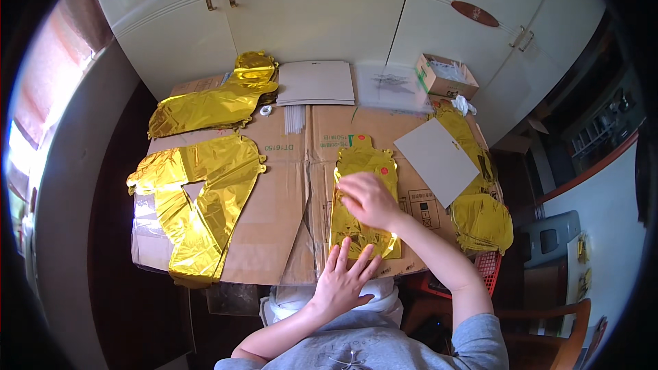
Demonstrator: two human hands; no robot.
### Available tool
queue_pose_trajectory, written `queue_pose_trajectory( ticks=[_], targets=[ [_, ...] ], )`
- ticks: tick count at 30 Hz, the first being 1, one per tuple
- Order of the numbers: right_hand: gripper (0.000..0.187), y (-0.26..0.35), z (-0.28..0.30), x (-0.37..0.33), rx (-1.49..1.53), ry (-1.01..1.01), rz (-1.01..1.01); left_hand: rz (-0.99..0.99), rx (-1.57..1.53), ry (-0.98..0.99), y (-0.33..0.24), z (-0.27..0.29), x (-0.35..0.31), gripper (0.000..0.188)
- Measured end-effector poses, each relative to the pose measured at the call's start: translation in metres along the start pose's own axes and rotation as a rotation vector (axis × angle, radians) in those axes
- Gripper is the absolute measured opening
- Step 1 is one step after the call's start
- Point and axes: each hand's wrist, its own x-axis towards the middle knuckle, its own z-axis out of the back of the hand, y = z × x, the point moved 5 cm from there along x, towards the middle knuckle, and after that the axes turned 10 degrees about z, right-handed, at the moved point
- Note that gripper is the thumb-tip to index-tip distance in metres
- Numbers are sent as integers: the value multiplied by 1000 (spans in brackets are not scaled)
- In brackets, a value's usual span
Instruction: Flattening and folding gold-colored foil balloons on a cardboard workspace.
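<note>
A folded gold foil balloon (367, 161) lies flat on the cardboard just in front of me, with small red round stickers near its top. My left hand (344, 282) has its fingers spread, and their tips rest on the balloon's near edge. Over the balloon's middle, my right hand (370, 200) is closed, its curled fingers at the left edge of the foil. Whatever is between those fingers, if anything, is hidden.
Cardboard (274, 205) covers the table. More gold foil balloons (226, 216) lie at left and others (483, 223) at right, partly beneath a grey-white sheet (439, 161). Farther back are stacked boards (315, 83), white sticks (295, 119), a tape roll (266, 110) and an open carton (449, 79).
</note>
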Motion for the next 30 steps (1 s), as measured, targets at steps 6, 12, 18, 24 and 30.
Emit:
queue_pose_trajectory(
  ticks=[6, 12, 18, 24, 30],
  targets=[
    [24, -55, -14, 23, 32, 191, -488, -2, -12, 14, -1, 4, 0, 87],
    [22, -60, -20, 45, 198, 552, -703, 1, -4, 22, 0, 4, 0, 87],
    [21, -67, -26, 37, 307, 465, -760, 3, -11, 10, 0, 2, 0, 87],
    [18, -60, -26, 38, 187, 364, -797, 3, -6, -17, 0, -3, -1, 85],
    [17, -62, -27, 35, 210, 261, -792, 5, -7, -9, 0, -1, 0, 85]
  ],
)
